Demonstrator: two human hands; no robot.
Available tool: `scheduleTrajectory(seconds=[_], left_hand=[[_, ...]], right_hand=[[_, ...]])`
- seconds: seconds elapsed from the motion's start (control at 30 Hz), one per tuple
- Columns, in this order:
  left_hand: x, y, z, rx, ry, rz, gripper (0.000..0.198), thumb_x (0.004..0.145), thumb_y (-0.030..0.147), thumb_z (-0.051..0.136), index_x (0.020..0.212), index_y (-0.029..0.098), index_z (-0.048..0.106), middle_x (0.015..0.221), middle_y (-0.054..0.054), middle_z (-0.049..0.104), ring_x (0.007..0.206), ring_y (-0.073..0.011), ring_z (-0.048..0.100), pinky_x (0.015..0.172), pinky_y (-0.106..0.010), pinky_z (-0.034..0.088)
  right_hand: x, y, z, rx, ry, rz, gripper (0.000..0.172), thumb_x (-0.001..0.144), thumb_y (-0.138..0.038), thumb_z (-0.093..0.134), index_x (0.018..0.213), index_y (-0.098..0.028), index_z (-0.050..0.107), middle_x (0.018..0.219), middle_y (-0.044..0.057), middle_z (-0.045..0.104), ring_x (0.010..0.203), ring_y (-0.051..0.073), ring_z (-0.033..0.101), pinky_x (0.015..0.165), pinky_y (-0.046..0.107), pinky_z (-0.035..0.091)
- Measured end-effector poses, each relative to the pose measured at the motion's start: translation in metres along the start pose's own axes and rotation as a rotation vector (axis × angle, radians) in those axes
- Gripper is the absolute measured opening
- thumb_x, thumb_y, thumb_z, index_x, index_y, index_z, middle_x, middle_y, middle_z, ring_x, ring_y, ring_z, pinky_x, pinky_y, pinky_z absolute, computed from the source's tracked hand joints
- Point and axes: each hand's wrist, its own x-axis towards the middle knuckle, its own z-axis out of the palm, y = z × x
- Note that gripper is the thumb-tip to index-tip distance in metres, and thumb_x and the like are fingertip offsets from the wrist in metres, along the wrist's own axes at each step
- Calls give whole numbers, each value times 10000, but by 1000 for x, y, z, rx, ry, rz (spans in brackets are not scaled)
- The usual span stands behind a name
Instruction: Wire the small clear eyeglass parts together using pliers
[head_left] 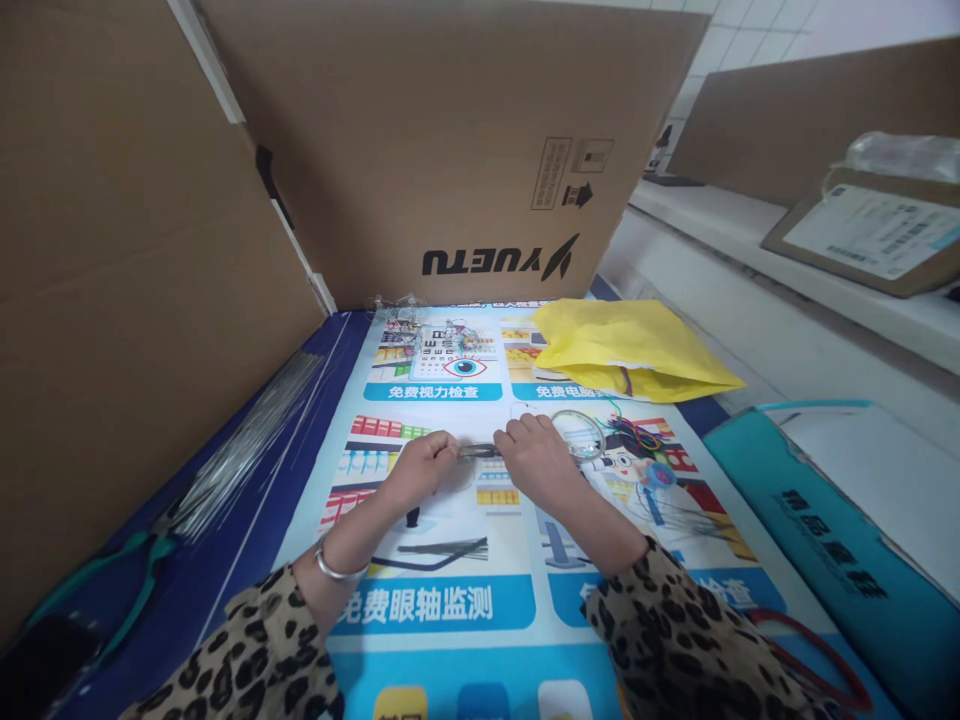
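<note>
My right hand [540, 465] is closed around what look like small pliers [480, 451], with their slim metal jaws pointing left. The handles are hidden in my palm. My left hand [424, 470] is pinched shut right at the tips of the jaws. Whatever its fingers hold is too small to make out. Just right of my right hand lies a round coil of thin wire [600, 447]. Beside it are a bunch of coloured threads [641, 432] and a small blue disc [661, 476].
A yellow bag [637, 340] lies at the back right, a teal box [825, 530] nearer. Metal wires [240, 440] and green-handled cutters [154, 555] rest at left. Clear tangled strands [450, 335] lie behind. Cardboard panels [420, 150] enclose the back and left. A red loop [817, 650] shows lower right.
</note>
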Motion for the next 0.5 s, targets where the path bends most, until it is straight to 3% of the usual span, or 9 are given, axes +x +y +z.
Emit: scheduleTrajectory(seconds=[0.5], left_hand=[[0, 0, 3, 33, 42, -41, 238, 767, 367, 427, 669, 180, 537, 353, 76, 414, 310, -78, 382, 384, -184, 307]], right_hand=[[-1, -5, 3, -74, 59, -10, 135, 811, -99, 444, 829, -145, 569, 744, 65, 544, 747, 198, 415, 661, 338, 233]])
